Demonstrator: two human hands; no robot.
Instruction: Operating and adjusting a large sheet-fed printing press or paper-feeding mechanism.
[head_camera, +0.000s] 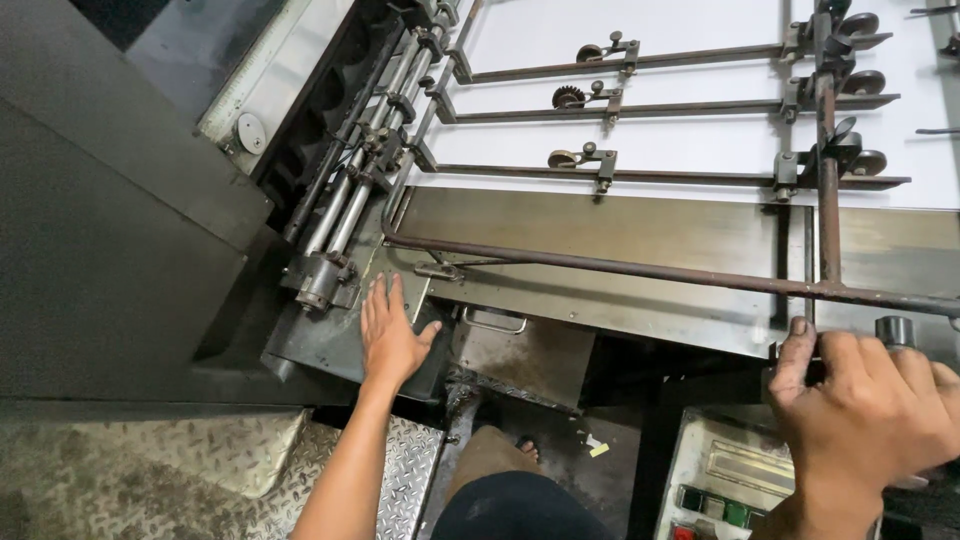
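Below, the left hand (389, 338) lies spread flat on the metal plate (320, 345); the right hand (868, 410) curls around the table edge (700, 338).

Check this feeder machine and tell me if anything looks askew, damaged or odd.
Nothing looks broken or spilled. The long rusty steel rod runs at a slant across the worn metal feed board, unlike the three level roller bars. A small yellow scrap lies on the dirty floor below.

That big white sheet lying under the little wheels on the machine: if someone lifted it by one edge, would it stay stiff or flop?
The white sheet looks thin and lies dead flat, so it would probably sag when lifted by an edge. It seems light for its area, likely why small roller wheels on the rods ride on it. Its smooth surface suggests it slides easily.
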